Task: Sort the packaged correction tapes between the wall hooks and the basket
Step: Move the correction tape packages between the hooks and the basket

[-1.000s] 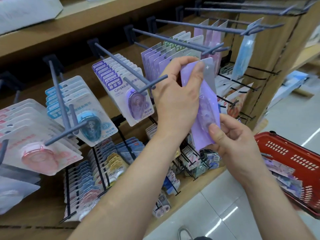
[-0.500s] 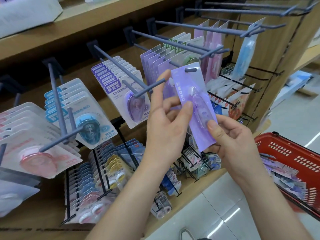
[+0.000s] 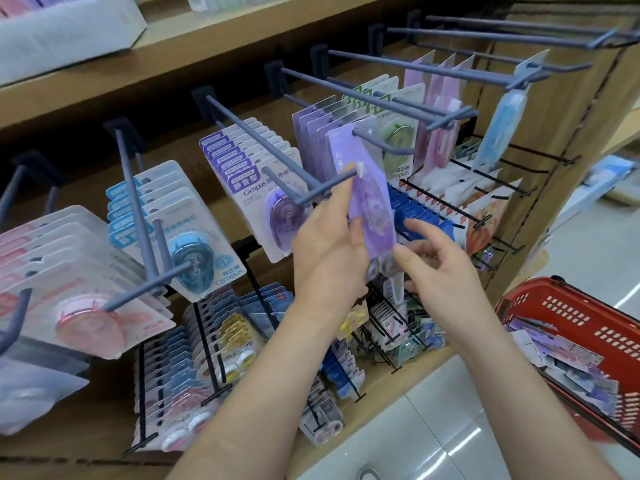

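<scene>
A purple packaged correction tape (image 3: 370, 199) hangs with its top hole threaded on a blue wall hook (image 3: 388, 142), in front of several matching purple packs (image 3: 311, 136). My left hand (image 3: 329, 244) grips the pack's left edge, fingers curled round it. My right hand (image 3: 436, 258) sits just below and to the right. Its thumb tip touches the pack's lower corner and its fingers are loosely spread. The red basket (image 3: 568, 303) at the lower right holds several more packs (image 3: 571, 362).
Long blue hooks (image 3: 270, 157) jut out toward me with blue, pink and purple Campus tapes. Lower black wire racks (image 3: 207, 348) carry small packs. Above runs a wooden shelf (image 3: 173, 57). Another blue pack (image 3: 502, 126) hangs at the upper right.
The purple pack moved up and back and now sits on the hook. My left hand shifted from its top to its left edge. My right hand loosened from the lower part.
</scene>
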A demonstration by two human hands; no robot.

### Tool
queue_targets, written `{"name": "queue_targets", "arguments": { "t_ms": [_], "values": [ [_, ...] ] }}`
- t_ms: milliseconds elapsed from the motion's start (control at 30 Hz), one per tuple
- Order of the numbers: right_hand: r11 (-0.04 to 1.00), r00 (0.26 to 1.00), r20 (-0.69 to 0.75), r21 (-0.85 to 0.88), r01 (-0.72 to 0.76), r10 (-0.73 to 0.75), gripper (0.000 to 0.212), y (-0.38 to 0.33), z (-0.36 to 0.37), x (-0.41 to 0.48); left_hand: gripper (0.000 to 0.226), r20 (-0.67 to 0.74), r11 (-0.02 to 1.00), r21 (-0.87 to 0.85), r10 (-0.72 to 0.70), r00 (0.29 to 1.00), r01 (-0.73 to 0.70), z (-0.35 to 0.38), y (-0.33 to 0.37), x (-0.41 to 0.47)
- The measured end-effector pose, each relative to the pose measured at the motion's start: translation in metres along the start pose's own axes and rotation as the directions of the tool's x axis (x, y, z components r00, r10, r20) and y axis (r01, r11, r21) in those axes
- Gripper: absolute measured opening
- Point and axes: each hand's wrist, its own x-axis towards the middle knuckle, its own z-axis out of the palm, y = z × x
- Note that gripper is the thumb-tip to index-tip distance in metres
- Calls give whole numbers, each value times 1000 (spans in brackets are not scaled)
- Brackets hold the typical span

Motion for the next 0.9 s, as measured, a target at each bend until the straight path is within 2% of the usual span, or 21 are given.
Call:
{"name": "queue_targets", "arguments": {
  "t_ms": [133,267,433,533,700,833,900],
  "values": [
    [997,1000,-12,-81,-1,0,23,7,-9,-13,61,5,996,57,69,998,-69,-3,-7,-5],
    [973,998,38,-227,48,-41,18,14,-19,-35,49,-1,983,64,174,985,-174,-8,-20,-33],
    [868,996,57,-489,92,-73,14,22,-33,-78,23,63,963,-55,268,961,-264,-27,-51,-82],
    [795,997,63,-603,65,-34,16,33,-43,-110,19,128,972,-112,223,967,-209,-39,-70,-113],
    [694,997,-49,-715,-78,61,16,64,-66,-173,16,256,982,-135,161,953,-129,-39,-92,-155],
    [618,965,-167,-742,-259,204,17,89,-91,-225,13,407,982,-154,162,899,-107,-24,-100,-181],
    [596,941,-227,-730,-336,252,18,101,-109,-247,15,445,976,-164,204,872,-145,-8,-100,-189]
  ]
}}
